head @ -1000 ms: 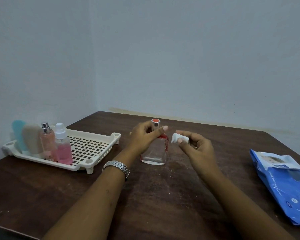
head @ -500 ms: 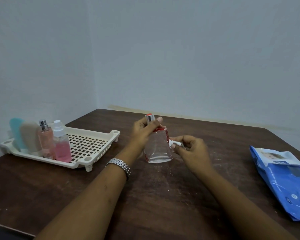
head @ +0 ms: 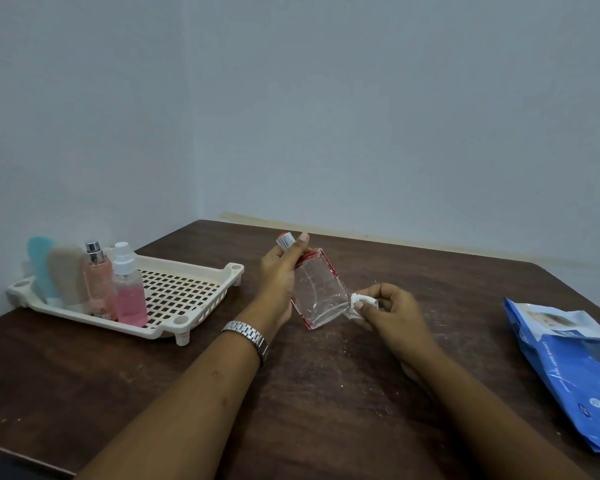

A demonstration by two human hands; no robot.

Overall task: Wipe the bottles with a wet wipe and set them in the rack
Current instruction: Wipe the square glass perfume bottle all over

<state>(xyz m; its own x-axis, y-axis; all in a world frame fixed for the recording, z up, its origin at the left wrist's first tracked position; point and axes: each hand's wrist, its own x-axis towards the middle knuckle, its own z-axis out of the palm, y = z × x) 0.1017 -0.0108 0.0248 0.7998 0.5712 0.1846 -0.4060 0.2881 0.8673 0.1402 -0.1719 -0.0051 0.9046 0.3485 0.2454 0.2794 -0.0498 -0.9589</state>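
In the head view, a flat, rectangular clear glass bottle (head: 321, 296) with red edges and a silver-and-red cap is seen at the centre of the frame, tilted with its cap toward the upper left. It is gripped at the neck and shoulder by the left hand (head: 279, 275), fingers curled round it; whether its lower corner touches the table (head: 326, 427) cannot be told. A small, crumpled white wet wipe (head: 359, 303) is pinched between the thumb and fingertips of the right hand (head: 392, 313) and pressed against the bottle's lower right corner.

At centre left, a cream plastic rack (head: 187, 296) with a perforated grid floor and short feet is set on the dark, scuffed wood. Four containers are stood at its left end: a teal tube (head: 40, 268), a beige tube (head: 68, 275), a pale pink bottle (head: 97, 282) with a metal sprayer, and a pink-filled bottle (head: 129, 296) with a white sprayer. Their bases are partly hidden by one another.

At the right edge, a glossy blue wipes pack (head: 575, 368) is cut off by the frame; its print is unreadable. A metal link watch (head: 248, 336) is worn on the left wrist.
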